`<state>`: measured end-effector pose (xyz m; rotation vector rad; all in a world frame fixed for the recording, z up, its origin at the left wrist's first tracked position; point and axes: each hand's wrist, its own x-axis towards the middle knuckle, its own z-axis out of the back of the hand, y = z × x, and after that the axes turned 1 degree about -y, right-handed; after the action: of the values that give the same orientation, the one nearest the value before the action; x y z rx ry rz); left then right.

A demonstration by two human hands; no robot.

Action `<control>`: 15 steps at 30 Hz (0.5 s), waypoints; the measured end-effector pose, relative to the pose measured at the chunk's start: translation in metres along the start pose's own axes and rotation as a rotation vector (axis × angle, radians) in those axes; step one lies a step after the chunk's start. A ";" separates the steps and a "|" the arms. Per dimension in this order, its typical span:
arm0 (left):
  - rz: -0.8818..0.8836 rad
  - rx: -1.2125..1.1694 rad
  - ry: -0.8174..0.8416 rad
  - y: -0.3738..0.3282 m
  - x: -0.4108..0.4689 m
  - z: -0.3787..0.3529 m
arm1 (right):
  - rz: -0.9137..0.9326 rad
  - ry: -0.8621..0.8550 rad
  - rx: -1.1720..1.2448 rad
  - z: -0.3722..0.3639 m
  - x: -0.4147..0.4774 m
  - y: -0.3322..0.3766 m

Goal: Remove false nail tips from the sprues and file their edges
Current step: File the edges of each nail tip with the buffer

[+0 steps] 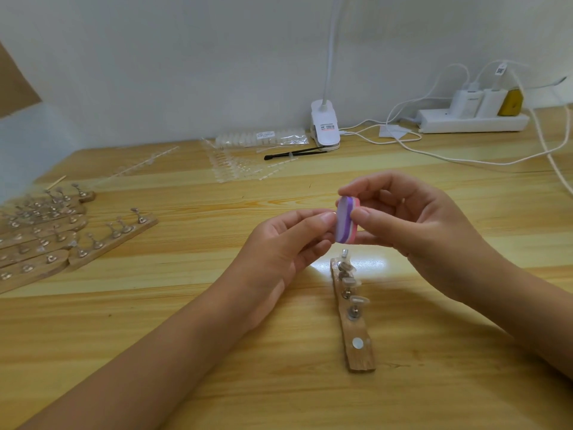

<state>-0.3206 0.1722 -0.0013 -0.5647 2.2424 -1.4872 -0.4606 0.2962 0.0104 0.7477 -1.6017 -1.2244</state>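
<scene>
False nail tip (332, 216), barely visible, is pinched between the fingertips of the left hand (288, 243), its edge against the purple-and-pink buffer block (346, 220) gripped by the right hand (403, 218), both raised above a wooden holder strip (353, 318). Other strips (46, 237) far left and sprues (235, 169) at the back lie well apart from the hands

Left hand (279, 246) and right hand (418, 225), bare like the forearms.

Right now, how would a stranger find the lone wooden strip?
On the table, look below the right hand holding the purple-pink block. One wooden strip lies alone, unlike the strips grouped far left; its near end shows a bare metal disc.
</scene>
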 end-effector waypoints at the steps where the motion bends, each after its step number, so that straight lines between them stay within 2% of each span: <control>1: 0.006 -0.025 -0.004 -0.001 0.000 0.001 | 0.005 0.014 -0.022 0.000 0.000 0.000; 7: -0.013 -0.044 -0.016 0.000 -0.001 0.001 | 0.040 -0.038 -0.148 0.000 0.000 0.001; 10: -0.043 -0.026 -0.039 -0.001 -0.001 0.002 | 0.016 0.032 -0.144 -0.003 -0.001 0.000; 15: -0.072 0.027 -0.055 -0.002 -0.002 0.001 | 0.014 -0.043 -0.047 -0.004 0.000 0.001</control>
<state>-0.3184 0.1713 0.0000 -0.6758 2.1786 -1.5154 -0.4565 0.2951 0.0112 0.6831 -1.6047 -1.2713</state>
